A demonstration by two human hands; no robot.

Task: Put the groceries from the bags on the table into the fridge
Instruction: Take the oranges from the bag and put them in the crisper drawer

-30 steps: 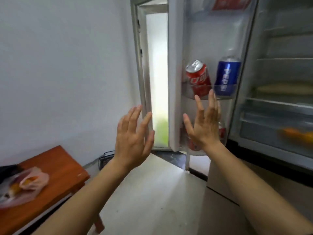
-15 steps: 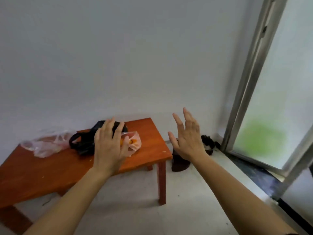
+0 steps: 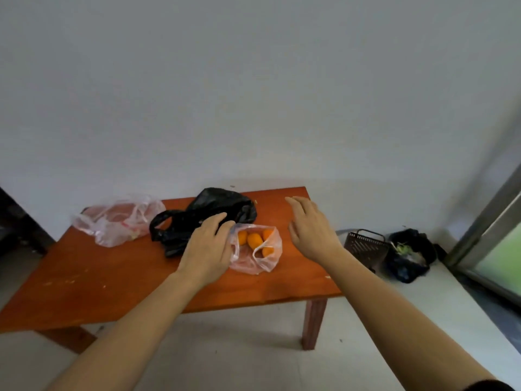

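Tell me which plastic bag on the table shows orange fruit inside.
The small clear plastic bag at the left hand. The black plastic bag is opaque; the clear pink-tinted bag far left shows none.

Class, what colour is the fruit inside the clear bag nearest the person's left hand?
Orange; the fruit shows through the bag in the head view.

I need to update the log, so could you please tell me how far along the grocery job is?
Done: cannot be judged; the fridge is out of view. In hand: the left hand reaches the clear bag of orange fruit, grip unclear; the right hand hovers open. Left: that bag, the black bag and the pink bag all lie on the table.
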